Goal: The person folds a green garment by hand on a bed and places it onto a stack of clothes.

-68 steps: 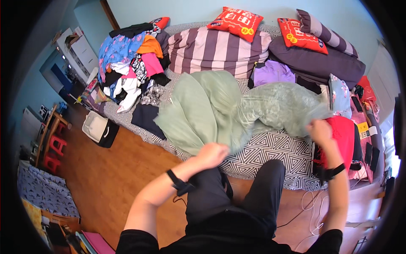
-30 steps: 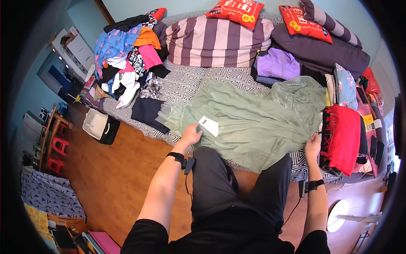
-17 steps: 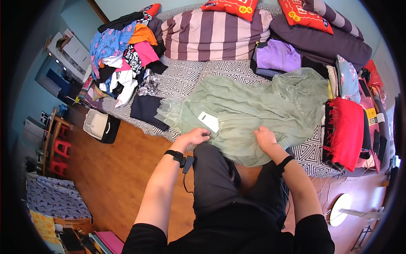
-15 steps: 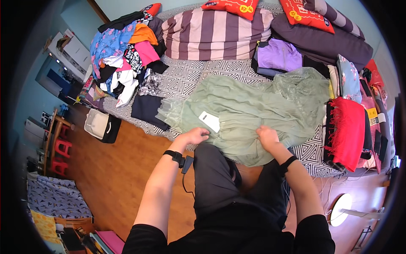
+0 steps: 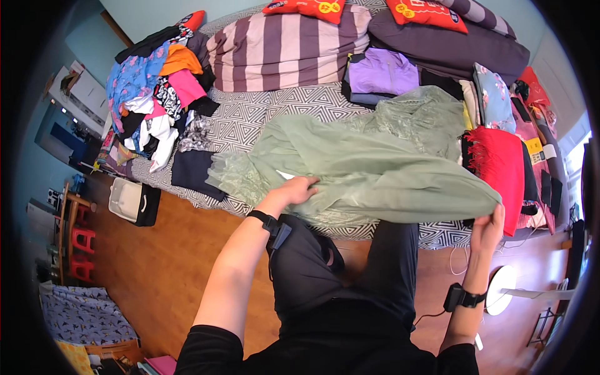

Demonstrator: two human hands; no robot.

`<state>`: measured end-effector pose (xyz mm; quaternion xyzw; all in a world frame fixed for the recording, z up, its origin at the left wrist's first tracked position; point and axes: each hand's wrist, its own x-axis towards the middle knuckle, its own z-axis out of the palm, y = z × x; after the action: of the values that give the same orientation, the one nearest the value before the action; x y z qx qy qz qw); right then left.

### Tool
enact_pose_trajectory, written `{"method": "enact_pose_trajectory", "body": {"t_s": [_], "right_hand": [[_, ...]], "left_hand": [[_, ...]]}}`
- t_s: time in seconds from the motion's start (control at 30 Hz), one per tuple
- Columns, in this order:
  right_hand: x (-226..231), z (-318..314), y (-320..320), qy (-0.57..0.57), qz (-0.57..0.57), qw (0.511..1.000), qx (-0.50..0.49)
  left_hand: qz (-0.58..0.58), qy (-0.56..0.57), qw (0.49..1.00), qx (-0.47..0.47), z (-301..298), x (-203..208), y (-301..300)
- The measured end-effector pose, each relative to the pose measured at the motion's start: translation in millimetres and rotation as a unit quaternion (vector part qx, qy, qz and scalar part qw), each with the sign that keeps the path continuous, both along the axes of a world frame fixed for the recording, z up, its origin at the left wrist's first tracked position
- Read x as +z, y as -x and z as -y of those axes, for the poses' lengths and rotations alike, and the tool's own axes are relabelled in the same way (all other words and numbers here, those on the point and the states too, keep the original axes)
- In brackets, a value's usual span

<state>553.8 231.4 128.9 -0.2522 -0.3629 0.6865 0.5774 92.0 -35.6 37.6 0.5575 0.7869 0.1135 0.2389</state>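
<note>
A pale green dress (image 5: 350, 156) with lace and sheer parts lies across the patterned bedspread. My left hand (image 5: 299, 189) is at the dress's near side, fingers curled on the fabric beside a white tag (image 5: 284, 175), which it partly covers. Out to the right, my right hand (image 5: 489, 228) pinches an edge of the skirt and draws it taut, lifted near the front edge of the bed. Folds run through the fabric between the two hands. The lace part (image 5: 425, 119) stays spread at the back right.
Mixed clothes form a pile (image 5: 156, 94) at the back left, with dark folded cloth (image 5: 199, 174) nearer. A purple garment (image 5: 382, 72) lies behind the dress. A red fringed scarf (image 5: 503, 169) sits by my right hand. On the floor stand a white-and-black bin (image 5: 128, 199) and a round white base (image 5: 502, 287).
My right hand has swung right and toward me, pulling the skirt edge out with it. My left hand has moved over the tag, now mostly hidden. The whole view has shifted slightly.
</note>
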Motion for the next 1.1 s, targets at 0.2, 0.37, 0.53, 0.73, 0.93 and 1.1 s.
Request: {"method": "enact_pose_trajectory", "body": {"t_s": [0.2,0.37,0.53,0.73,0.93,1.1], "right_hand": [[-10.5,12.0,-75.3,0.089,-0.021,0.995,0.024],[-31.8,34.2,-100.5,-0.116,0.508,0.851,0.067],[-1.1,73.0,-57.4,-0.205,0.723,0.652,0.1],[-35.7,75.2,-35.3,-0.336,0.732,0.561,0.189],[-42.3,70.1,16.9,-0.274,0.649,0.678,0.21],[-84.5,35.4,73.2,-0.468,0.56,0.684,-0.012]], "left_hand": [[0.008,0.078,0.993,-0.092,-36.2,0.2,-42.3],[-0.068,0.019,0.997,-0.021,-60.0,16.8,-64.9],[-0.282,-0.122,0.951,0.045,-66.3,-1.5,-56.4],[-0.223,0.018,0.974,-0.024,-69.3,-27.9,-34.4],[-0.034,-0.291,0.945,0.145,-66.6,10.9,-34.3],[0.277,-0.438,0.839,0.167,-6.5,146.4,-48.6]]}}
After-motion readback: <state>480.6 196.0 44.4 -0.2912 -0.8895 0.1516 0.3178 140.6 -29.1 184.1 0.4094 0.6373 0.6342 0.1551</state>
